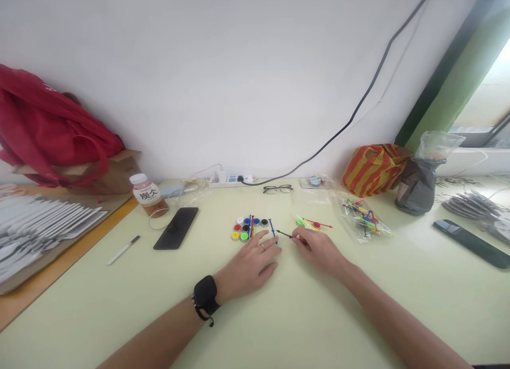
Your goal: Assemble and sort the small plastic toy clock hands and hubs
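My right hand point(319, 249) is closed, its fingertips pinching the end of a small black arrow point(284, 234) that points left, close to the tabletop. My left hand point(253, 265) rests with fingers spread, its fingertips beside a slim blue arrow point(272, 228); whether they touch it I cannot tell. Past the left fingers sits a cluster of small round plastic pieces, among them a green one point(244, 236) and a yellow one point(236, 235), with several thin coloured sticks beside them. A red arrow point(324, 225) lies beyond my right hand, next to pieces partly hidden by it.
A clear bag of coloured arrows point(364, 220) lies to the right. Glasses point(278, 189) and a power strip point(227, 181) are near the wall. On the left are a black phone point(176, 228), a bottle point(149, 196) and a marker point(123, 250); a dark phone point(472, 243) lies far right.
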Demonstrator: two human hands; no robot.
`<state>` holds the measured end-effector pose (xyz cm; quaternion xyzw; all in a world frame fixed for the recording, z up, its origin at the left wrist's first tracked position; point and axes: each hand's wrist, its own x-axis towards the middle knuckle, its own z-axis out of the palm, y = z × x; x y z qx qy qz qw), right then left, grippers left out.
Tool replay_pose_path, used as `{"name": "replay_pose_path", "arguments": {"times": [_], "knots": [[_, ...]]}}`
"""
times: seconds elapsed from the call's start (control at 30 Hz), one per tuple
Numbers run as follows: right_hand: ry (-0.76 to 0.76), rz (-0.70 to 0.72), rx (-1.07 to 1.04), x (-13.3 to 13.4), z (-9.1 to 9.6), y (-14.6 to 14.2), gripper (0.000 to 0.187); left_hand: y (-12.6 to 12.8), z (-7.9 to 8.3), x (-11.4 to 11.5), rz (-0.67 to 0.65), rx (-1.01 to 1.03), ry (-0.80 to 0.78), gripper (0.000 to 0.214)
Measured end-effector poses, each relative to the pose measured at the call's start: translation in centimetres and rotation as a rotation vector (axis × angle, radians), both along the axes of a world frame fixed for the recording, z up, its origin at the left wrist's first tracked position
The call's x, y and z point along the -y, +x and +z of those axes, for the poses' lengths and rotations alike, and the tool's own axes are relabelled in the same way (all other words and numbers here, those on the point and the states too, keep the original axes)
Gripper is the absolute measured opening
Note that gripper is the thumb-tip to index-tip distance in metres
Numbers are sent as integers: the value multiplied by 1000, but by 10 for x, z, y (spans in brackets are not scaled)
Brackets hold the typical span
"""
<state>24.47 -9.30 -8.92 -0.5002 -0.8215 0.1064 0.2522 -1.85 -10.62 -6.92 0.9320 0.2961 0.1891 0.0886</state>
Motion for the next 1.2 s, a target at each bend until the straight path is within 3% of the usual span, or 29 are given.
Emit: {"name": "replay_pose_path", "arguments": {"times": [0.33, 0.63, 0.87, 1.2], "knots": [[32, 79, -130, 1, 0, -3, 26, 6, 5, 0, -81, 54, -16, 24], [58, 131, -244, -2, -6, -5, 26, 6, -1, -3, -72, 74, -21, 23], [52, 168, -247, -4, -14, -10, 44, 8, 2, -1, -113, 64, -46, 24], [-9, 187, -207, -2, -13, -27, 53, 12, -4, 0, -124, 75, -44, 20]]}}
